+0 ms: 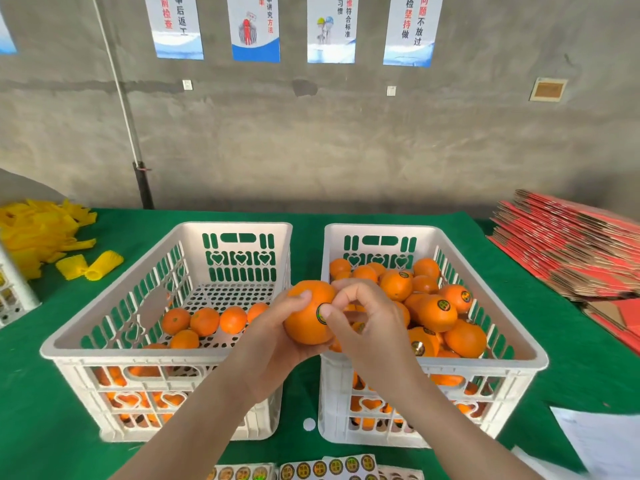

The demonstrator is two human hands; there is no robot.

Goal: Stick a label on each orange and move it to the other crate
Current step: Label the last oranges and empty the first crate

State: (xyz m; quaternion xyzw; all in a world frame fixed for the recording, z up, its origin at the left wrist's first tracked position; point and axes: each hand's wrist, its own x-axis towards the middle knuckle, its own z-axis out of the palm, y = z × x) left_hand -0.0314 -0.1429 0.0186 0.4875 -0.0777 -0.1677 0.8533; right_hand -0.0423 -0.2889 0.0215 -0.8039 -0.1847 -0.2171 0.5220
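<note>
Green cloth covers the table [34,393]; nearest, at 6 o'clock, lie sheets of round black-and-gold labels [329,467]. Just beyond, the left hand [273,334] cups a large round orange [301,327], fingers curled round it, above the gap between 2 crates. The right hand [367,323] presses its thumb on a black-and-gold label [320,315] on that fruit, its other fingers curled. The white slotted plastic crate at 9 o'clock [138,353] holds a few plain oranges; the matching white crate at 3 o'clock [377,227] is heaped with fruit, several labelled. Yellow foam nets [38,233] lie at 10 o'clock, flat red cartons [568,244] at 2 o'clock, wall posters [254,29] at 12 o'clock.

Two crates [239,228] side by side on table [304,216].
</note>
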